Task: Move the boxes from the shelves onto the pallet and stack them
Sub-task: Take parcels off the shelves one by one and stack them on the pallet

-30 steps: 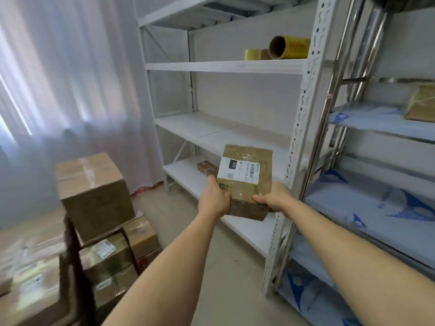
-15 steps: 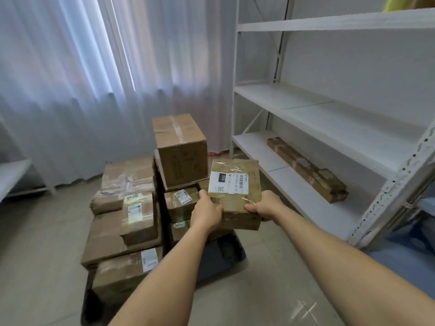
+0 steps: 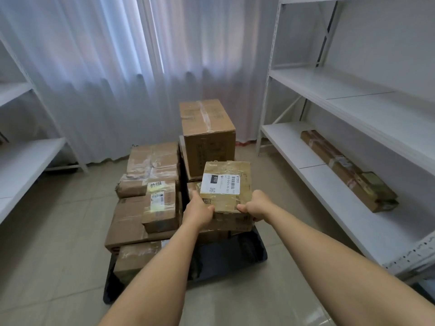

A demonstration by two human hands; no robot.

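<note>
I hold a small taped cardboard box (image 3: 226,184) with a white label between both hands, above the right side of the dark pallet (image 3: 237,255). My left hand (image 3: 200,210) grips its near left corner and my right hand (image 3: 255,205) its near right corner. Several brown boxes are stacked on the pallet, among them a tall box (image 3: 207,130) at the back and a flat stack (image 3: 150,184) on the left. What lies directly under the held box is mostly hidden. A long narrow box (image 3: 348,170) lies on the right shelf.
White metal shelving (image 3: 353,109) runs along the right, with another white shelf unit (image 3: 21,161) at the left edge. White curtains (image 3: 117,67) hang behind the pallet. Tiled floor (image 3: 58,243) surrounds the pallet.
My view has swung left from the shelves to face the pallet. The small box stayed in both hands and now hangs over the pallet's right side.
</note>
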